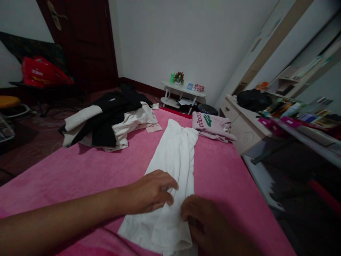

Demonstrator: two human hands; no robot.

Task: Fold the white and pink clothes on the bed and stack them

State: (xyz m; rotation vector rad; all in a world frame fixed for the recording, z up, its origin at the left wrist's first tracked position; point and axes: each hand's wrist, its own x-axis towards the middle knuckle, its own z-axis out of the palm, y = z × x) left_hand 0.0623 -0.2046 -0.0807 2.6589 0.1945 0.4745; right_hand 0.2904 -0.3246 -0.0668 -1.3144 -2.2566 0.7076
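A white garment (170, 156) lies lengthwise on the pink bed cover (221, 185), folded into a long strip. Its far end has a gathered edge like a waistband; whether it is trousers or a skirt I cannot tell. My left hand (151, 192) rests over the middle of the cloth from the left, fingers bent and apart, with a gap between thumb and fingers. At the right edge of the garment is my right hand (207, 220), dim and slightly blurred. Its fingers curl towards the cloth, with a gap to the thumb and nothing visibly pinched.
Black and white clothes (106, 121) lie heaped at the bed's far left. A folded pink sweatshirt (210, 126) lies at the far right corner. Beyond stands a small white table (183, 89) by the wall. A cluttered desk (301, 124) runs along the right side.
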